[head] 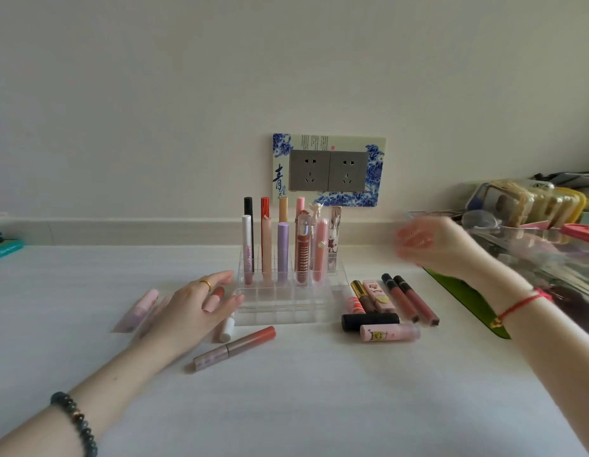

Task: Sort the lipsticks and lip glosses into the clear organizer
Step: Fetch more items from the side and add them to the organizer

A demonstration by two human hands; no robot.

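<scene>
The organizer (286, 313) sits near the wall, with at least 10 upright tubes (282, 252) in its rear rows. 7 loose tubes (370, 322) lie just right of it. The left hand (194, 308), fingers straight, rests at its left edge. The right hand (428, 247) is raised and blurred; I cannot tell its grip.

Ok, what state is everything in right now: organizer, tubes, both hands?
clear organizer, back rows hold tubes, front rows empty.
standing tubes, upright in the back cells.
loose tubes, lying flat right of the organizer, unsorted.
orange gloss, lying flat, front left.
left hand, fingers straight, over more loose tubes.
right hand, raised, blurred; grip unclear.
</scene>
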